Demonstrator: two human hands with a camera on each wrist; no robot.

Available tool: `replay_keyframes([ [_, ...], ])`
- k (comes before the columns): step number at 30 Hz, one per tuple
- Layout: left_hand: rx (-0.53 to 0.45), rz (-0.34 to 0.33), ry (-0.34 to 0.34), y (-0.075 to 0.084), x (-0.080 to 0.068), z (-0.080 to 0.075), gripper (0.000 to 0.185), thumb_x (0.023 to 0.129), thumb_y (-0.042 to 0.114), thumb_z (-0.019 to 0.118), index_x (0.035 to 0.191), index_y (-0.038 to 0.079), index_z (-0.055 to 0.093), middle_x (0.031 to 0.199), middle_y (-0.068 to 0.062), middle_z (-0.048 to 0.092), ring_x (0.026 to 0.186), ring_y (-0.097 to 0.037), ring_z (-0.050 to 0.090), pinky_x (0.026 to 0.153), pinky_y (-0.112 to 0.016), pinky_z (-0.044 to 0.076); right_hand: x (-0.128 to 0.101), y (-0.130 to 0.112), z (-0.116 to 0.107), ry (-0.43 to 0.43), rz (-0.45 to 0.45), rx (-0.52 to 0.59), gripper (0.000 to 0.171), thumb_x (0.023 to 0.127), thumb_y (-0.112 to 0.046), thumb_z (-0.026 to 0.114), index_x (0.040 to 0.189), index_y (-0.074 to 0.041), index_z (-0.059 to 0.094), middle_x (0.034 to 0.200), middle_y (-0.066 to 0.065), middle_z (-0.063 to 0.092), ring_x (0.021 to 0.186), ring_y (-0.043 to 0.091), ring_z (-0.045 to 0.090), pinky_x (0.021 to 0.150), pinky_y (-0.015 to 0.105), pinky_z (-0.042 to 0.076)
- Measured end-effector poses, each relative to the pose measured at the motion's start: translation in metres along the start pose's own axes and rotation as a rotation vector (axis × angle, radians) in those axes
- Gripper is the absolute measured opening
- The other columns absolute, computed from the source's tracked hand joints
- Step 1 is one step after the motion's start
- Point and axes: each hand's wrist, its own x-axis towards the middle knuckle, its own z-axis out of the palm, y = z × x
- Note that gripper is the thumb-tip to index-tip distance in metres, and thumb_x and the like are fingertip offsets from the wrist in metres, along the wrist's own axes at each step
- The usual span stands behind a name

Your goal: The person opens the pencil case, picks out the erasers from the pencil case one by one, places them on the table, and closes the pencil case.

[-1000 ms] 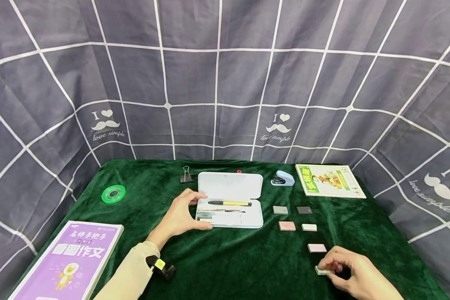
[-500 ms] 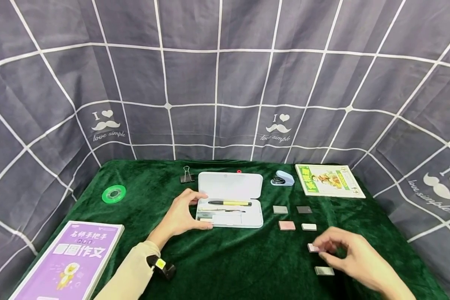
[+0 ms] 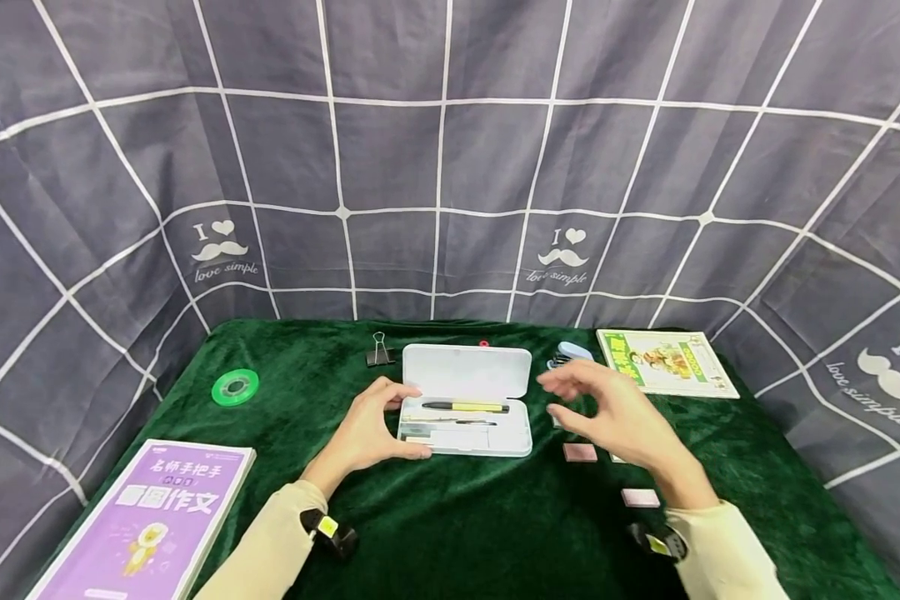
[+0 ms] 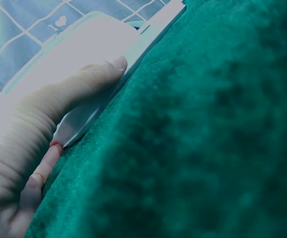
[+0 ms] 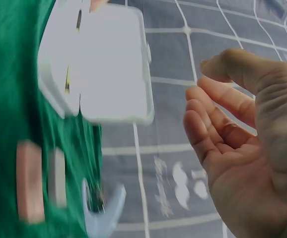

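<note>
The white pencil case lies with its lid up on the green cloth. Inside are a yellow-and-black pen, a slimmer pen and a pale block-like piece. My left hand grips the case's left end, its thumb along the front edge. Off the case's right side hovers my right hand, fingers loosely bent with nothing between them in the right wrist view. Beneath and beside it lie a pink eraser-like block and a grey block; another pink block lies nearer.
Behind the right hand are a light-blue stapler and a green-and-white booklet. A black binder clip stands left of the lid. Farther left lie a green tape roll and a purple book.
My right hand let go of the small grey block at the near right, passed over the pink block, and moved up and left toward the case. The left hand stays on the case.
</note>
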Motion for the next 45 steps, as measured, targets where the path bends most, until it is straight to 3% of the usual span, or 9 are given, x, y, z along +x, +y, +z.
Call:
replay_keyframes([
  [4, -0.006, -0.005, 0.002, 0.001, 0.001, -0.001, 0.087, 0.066, 0.043, 0.111, 0.141, 0.019, 0.073, 0.124, 0.003, 0.061, 0.125, -0.023, 0.07, 0.114, -0.042, 0.06, 0.026, -0.002, 0.027, -0.032, 0.019, 0.071, 0.034, 0.095, -0.005, 0.088, 0.126, -0.015, 0.08, 0.117, -0.002, 0.079, 0.1, 0.016, 0.073, 0.09, 0.037, 0.065],
  [10, 0.008, 0.012, 0.004, -0.001, 0.002, 0.001, 0.087, 0.068, 0.048, 0.109, 0.142, 0.019, 0.073, 0.124, 0.001, 0.062, 0.125, -0.023, 0.07, 0.113, -0.042, 0.06, 0.053, -0.009, 0.066, -0.086, 0.003, 0.118, 0.031, 0.097, -0.011, 0.088, 0.127, -0.006, 0.079, 0.119, 0.008, 0.081, 0.099, 0.025, 0.077, 0.092, 0.044, 0.067],
  [17, 0.002, 0.011, 0.003, -0.002, 0.001, 0.0, 0.085, 0.069, 0.049, 0.109, 0.141, 0.02, 0.073, 0.123, 0.003, 0.061, 0.125, -0.023, 0.07, 0.113, -0.042, 0.06, 0.072, -0.018, 0.113, -0.157, -0.046, 0.135, 0.028, 0.094, -0.004, 0.087, 0.121, -0.001, 0.079, 0.111, 0.01, 0.079, 0.096, 0.024, 0.078, 0.089, 0.039, 0.068],
  [24, -0.012, 0.034, -0.005, -0.005, 0.001, 0.002, 0.086, 0.071, 0.05, 0.108, 0.142, 0.02, 0.072, 0.125, 0.001, 0.061, 0.125, -0.025, 0.069, 0.113, -0.042, 0.06, 0.075, -0.026, 0.149, -0.254, -0.026, 0.066, 0.018, 0.096, -0.004, 0.086, 0.114, -0.006, 0.083, 0.102, 0.005, 0.076, 0.091, 0.017, 0.073, 0.083, 0.028, 0.065],
  [29, -0.019, 0.037, 0.002, -0.005, 0.001, 0.002, 0.083, 0.07, 0.046, 0.109, 0.141, 0.021, 0.072, 0.124, 0.002, 0.061, 0.125, -0.025, 0.07, 0.112, -0.042, 0.061, 0.076, -0.028, 0.159, -0.315, -0.025, 0.047, 0.017, 0.097, -0.002, 0.085, 0.113, -0.007, 0.085, 0.102, 0.003, 0.078, 0.09, 0.009, 0.071, 0.082, 0.022, 0.062],
  [36, -0.017, 0.022, -0.007, -0.004, 0.0, -0.001, 0.084, 0.07, 0.043, 0.109, 0.142, 0.02, 0.072, 0.126, 0.002, 0.061, 0.126, -0.025, 0.069, 0.113, -0.041, 0.06, 0.076, -0.029, 0.161, -0.327, -0.028, 0.047, 0.014, 0.099, -0.001, 0.083, 0.111, -0.008, 0.086, 0.101, 0.002, 0.077, 0.087, 0.004, 0.067, 0.079, 0.021, 0.061],
  [45, -0.008, 0.026, -0.007, -0.002, 0.001, -0.001, 0.087, 0.07, 0.048, 0.108, 0.143, 0.019, 0.071, 0.125, 0.001, 0.061, 0.126, -0.023, 0.068, 0.114, -0.041, 0.06, 0.076, -0.034, 0.139, -0.218, -0.039, -0.005, 0.015, 0.094, -0.001, 0.084, 0.107, -0.01, 0.084, 0.096, -0.001, 0.071, 0.086, 0.013, 0.065, 0.078, 0.026, 0.059],
])
